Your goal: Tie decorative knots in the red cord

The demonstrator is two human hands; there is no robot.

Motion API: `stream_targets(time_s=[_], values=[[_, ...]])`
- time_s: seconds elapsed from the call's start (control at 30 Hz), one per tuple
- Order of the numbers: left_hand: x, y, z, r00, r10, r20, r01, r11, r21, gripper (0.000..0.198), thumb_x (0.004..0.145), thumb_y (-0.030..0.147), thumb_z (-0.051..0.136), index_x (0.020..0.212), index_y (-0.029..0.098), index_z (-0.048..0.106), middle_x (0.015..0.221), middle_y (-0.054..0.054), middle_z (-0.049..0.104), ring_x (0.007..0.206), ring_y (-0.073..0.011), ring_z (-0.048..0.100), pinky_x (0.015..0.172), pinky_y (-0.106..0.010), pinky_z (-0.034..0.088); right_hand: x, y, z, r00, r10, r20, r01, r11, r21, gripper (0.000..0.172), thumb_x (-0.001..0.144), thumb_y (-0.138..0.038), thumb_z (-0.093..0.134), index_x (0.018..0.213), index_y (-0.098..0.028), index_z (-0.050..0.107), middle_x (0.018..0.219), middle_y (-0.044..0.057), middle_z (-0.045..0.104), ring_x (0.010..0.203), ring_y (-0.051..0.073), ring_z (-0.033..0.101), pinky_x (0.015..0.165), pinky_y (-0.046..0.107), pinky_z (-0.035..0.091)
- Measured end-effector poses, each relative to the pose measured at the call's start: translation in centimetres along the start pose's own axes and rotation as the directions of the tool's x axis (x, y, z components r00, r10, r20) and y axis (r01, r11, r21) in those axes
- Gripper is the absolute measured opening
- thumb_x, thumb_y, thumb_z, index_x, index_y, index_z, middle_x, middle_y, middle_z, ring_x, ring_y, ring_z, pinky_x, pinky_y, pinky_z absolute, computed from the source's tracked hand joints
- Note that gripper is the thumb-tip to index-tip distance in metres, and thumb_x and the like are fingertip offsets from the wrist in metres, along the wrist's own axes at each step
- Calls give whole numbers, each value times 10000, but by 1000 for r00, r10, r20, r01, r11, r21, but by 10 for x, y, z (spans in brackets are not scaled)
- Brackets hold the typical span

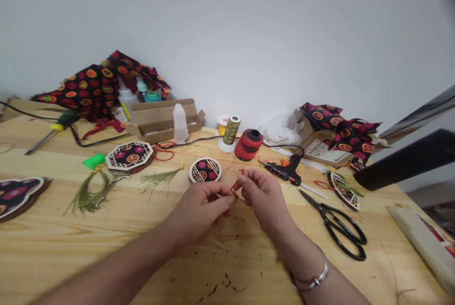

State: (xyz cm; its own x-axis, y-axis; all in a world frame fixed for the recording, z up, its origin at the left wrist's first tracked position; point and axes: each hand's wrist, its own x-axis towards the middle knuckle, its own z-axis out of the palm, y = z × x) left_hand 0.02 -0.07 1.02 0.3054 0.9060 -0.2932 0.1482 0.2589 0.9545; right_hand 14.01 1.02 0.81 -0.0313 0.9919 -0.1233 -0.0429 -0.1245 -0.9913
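Observation:
Between my two hands, above the middle of the wooden table, is a short piece of red cord. My left hand is closed in a pinch on its lower left part. Thumb and fingertips of my right hand pinch the cord too, and a red end pokes out above them. Just behind my left hand lies a round wooden-framed ornament with patterned fabric inside. A spool of red thread stands beyond my right hand. Knots or loops hidden by the fingers cannot be made out.
Black scissors and a glue gun lie at right. Behind stand a green thread spool, a plastic bottle and an open cardboard box. Left are an octagonal ornament, green tassels and a screwdriver.

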Motion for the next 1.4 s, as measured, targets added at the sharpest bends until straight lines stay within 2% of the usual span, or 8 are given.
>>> stream_targets(time_s=[0.13,0.27,0.7,1.0,1.13,1.2,1.27,1.4], values=[[0,0,2,999,-2,48,-1,998,57,200,725,337,560,644,159,601,499,51,454,461,-90,381,450,-204,277,-1,-2,1,995,89,46,-96,975,201,200,698,-308,625,634,-152,519,459,-68,433,388,39,263,380,186,185],[1,1,0,998,40,51,-48,986,160,233,748,346,526,691,142,622,532,52,423,493,-91,339,465,-216,248,-1,-1,1,989,113,92,-136,942,307,237,658,-315,668,622,-148,505,532,-37,512,390,24,284,376,172,187],[1,-5,-1,972,234,-6,-215,900,379,255,785,314,483,751,176,694,649,9,597,612,-139,480,558,-232,348,-1,-1,2,989,122,83,-142,940,310,248,656,-327,667,630,-141,506,544,-32,521,385,15,292,370,159,177],[1,-5,-1,964,264,12,-248,885,395,232,784,288,492,754,201,705,711,-12,637,668,-161,554,620,-258,412,-3,0,1,980,133,147,-177,920,349,219,675,-290,664,657,-149,497,558,-35,529,392,17,311,383,157,191],[2,-4,-6,879,429,-209,-337,868,365,160,744,284,551,654,185,637,1021,-68,571,1030,-224,503,881,-325,373,-2,-1,2,987,113,113,-142,946,293,209,683,-283,649,664,-155,485,530,-57,489,383,17,305,379,159,184],[1,-3,-8,839,443,-315,-359,887,290,145,745,279,553,642,182,584,1082,-76,545,1093,-232,473,915,-339,356,-2,-1,2,989,105,104,-129,960,248,199,691,-280,635,660,-153,485,528,-55,489,383,18,305,379,162,186],[1,-3,-8,869,382,-316,-351,924,151,113,761,285,548,710,188,576,1093,-71,562,1065,-221,506,891,-335,388,-2,0,3,987,107,115,-131,967,217,194,695,-283,627,658,-152,489,527,-51,492,386,20,309,380,165,186],[1,-7,-2,964,254,-75,-259,964,-66,241,790,301,545,1009,214,594,1041,-46,633,971,-193,578,835,-306,445,-3,1,4,987,115,114,-137,969,205,199,674,-290,637,644,-152,498,509,-59,478,390,25,321,382,170,198]])
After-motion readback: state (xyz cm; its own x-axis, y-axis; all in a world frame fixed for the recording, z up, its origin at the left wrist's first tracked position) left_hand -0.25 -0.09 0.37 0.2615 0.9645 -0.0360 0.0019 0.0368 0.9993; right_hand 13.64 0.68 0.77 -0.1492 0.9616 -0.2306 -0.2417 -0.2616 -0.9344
